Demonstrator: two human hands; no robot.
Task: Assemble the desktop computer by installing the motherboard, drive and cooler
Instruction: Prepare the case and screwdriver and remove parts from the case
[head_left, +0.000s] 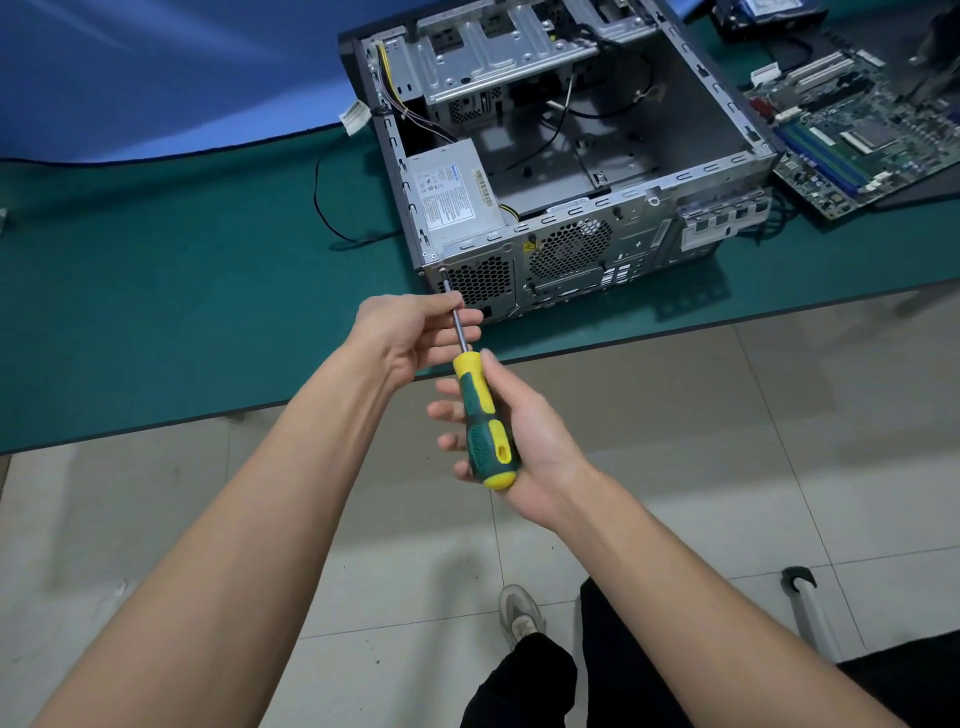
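An open grey computer case (717, 111) lies on its side on the green table mat, with a power supply (449, 200) inside at its near left. A green and yellow screwdriver (483, 421) points up at a screw on the case's rear left corner. My right hand (519, 441) grips the handle. My left hand (415, 332) pinches the metal shaft near the tip. The green motherboard (852, 135) lies on the table to the right of the case. A blue-labelled drive (769, 13) sits at the far top right.
The green mat (182, 270) covers the table, whose front edge runs diagonally below the case. A blue cloth (156, 67) lies at the back left. A black cable (332, 218) loops left of the case. Below are floor tiles, my shoe (519, 613) and a chair leg (810, 613).
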